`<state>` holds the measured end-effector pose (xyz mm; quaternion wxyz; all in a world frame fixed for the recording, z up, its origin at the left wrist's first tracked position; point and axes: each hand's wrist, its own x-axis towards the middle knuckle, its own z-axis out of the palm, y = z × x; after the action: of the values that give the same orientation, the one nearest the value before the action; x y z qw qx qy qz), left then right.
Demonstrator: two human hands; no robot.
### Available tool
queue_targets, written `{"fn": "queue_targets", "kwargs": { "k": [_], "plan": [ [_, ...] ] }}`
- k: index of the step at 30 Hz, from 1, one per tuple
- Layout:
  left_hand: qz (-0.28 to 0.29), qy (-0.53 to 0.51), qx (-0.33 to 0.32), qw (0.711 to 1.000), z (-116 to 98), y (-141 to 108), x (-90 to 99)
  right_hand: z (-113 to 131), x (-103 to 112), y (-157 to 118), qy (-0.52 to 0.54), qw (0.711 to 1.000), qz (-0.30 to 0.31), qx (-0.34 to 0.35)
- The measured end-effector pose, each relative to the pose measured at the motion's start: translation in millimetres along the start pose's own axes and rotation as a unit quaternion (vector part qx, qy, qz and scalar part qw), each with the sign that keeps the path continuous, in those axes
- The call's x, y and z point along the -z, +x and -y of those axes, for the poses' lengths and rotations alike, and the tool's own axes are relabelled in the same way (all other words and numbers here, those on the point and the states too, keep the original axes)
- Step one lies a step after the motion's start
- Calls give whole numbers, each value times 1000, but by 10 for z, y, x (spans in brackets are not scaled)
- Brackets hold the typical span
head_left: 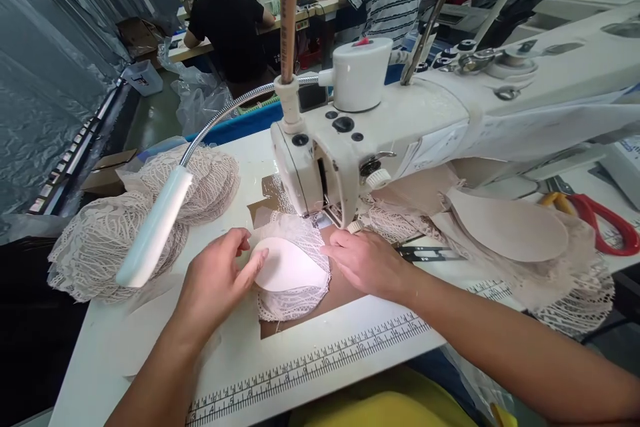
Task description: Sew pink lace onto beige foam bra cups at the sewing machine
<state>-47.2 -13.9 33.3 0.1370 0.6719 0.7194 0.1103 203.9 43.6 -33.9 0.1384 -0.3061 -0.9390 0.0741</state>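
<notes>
A smooth pale bra cup pad [290,265] lies on a piece of cream lace [287,307], just in front of the sewing machine's needle and presser foot [330,212]. My left hand [220,273] is at the pad's left end. Its thumb tip touches the pad, and the curled index finger stays apart from the thumb. My right hand [367,263] has its fingers bent together at the lace's right edge, close beside the presser foot, and pinches that edge. Brown sheet material [345,280] lies beneath the lace.
Stacked lace pieces [120,240] lie at left below a lamp [155,227] on a bendable neck. More pads [510,223] and lace lie at right, near red-handled scissors [607,223]. A printed ruler [310,370] runs along the table front. Two people sit at tables behind.
</notes>
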Motion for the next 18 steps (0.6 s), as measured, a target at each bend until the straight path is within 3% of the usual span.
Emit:
{"fn": "queue_targets", "kwargs": {
  "k": [2,4,6,11,18],
  "plan": [
    [-50,5,-112,992,-126,-1,-22,4,2,1,0,1000,-1,0],
    [-36,-3,-236,971,-251,42,-143,5,4,2,1,1000,-3,-5],
    [-7,0,-309,951,-334,107,-327,3,7,2,4,1000,-4,-7],
    [-16,42,-334,942,-330,171,-691,-8,13,-3,11,1000,-5,-8],
    [-2,39,-341,939,-342,112,-667,13,13,28,10,998,-26,-54]
  ]
}}
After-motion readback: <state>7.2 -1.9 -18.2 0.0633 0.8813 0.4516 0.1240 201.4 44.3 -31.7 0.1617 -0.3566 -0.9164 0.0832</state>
